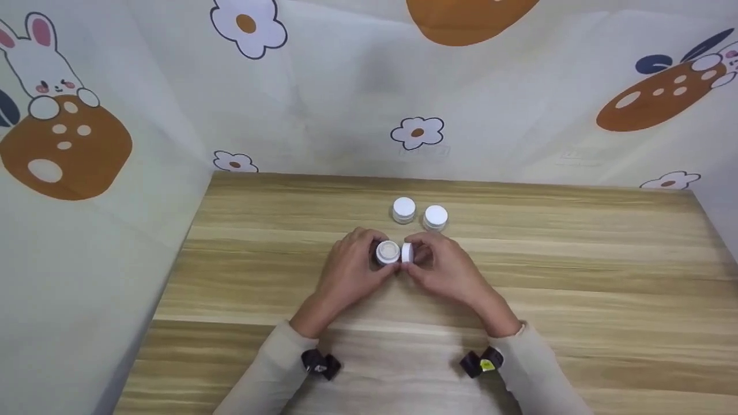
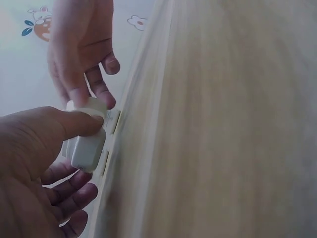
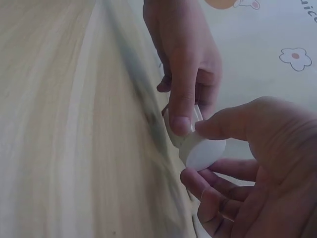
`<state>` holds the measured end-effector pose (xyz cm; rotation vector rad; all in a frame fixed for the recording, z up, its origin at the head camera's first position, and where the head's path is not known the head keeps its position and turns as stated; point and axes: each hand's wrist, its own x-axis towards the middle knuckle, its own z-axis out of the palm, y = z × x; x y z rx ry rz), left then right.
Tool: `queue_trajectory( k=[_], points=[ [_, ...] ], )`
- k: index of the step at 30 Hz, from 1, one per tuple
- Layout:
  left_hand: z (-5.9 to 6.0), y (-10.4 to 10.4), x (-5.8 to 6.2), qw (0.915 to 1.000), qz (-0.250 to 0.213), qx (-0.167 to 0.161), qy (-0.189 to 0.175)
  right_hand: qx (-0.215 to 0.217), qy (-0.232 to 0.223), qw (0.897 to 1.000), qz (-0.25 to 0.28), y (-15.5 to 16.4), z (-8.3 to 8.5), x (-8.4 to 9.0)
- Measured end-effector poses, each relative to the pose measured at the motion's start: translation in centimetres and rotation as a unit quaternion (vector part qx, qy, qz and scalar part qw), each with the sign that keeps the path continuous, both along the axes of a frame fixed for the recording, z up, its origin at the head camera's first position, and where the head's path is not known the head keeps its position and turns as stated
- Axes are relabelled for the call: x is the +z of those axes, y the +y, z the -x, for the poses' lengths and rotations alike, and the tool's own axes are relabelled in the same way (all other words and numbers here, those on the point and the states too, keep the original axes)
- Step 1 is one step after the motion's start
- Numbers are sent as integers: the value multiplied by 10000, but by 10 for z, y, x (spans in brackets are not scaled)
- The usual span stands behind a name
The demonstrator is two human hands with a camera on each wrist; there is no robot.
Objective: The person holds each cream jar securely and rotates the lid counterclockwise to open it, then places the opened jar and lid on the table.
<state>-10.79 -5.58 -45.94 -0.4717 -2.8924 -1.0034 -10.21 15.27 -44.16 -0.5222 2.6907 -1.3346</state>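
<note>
A small white jar (image 1: 388,253) stands upright in the grip of my left hand (image 1: 350,266), its mouth uncovered and a pale surface showing inside. The left thumb lies along the jar's near side, with the fingers round the far side. My right hand (image 1: 451,268) pinches a round white lid (image 1: 407,252) by its edge between thumb and fingers. The lid is turned on its side, right beside the jar's rim. In the right wrist view the lid's flat white face (image 3: 205,152) shows between the fingertips, and the left thumb (image 3: 181,111) presses on the jar behind it.
Two more white jars with lids on, one at the left (image 1: 403,210) and one at the right (image 1: 435,217), stand just beyond the hands. The wood-grain table (image 1: 259,259) ends at a wall covering (image 1: 334,104) printed with flowers and rabbits. Black wrist cameras sit on both sleeves.
</note>
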Motion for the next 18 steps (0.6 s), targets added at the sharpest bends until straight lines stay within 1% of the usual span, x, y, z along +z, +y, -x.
queue_trajectory(
  k=[5,7,10,14,18],
  points=[
    [2,-1,-4,9999,-87,10,-63,-55,-236,9992,307,1,1,-6],
    [3,-1,-5,9999,-116,-9,-117,-158,-302,9990,302,2,1,-7],
    [3,-1,-6,9997,-193,-31,-177,-446,-249,9987,42,3,2,-7],
    [3,-2,-6,9994,-261,-63,-233,-800,-180,9955,-471,3,2,-7],
    [3,-3,-7,9986,-386,-9,-360,-876,-156,9926,-823,1,1,-9]
  ],
)
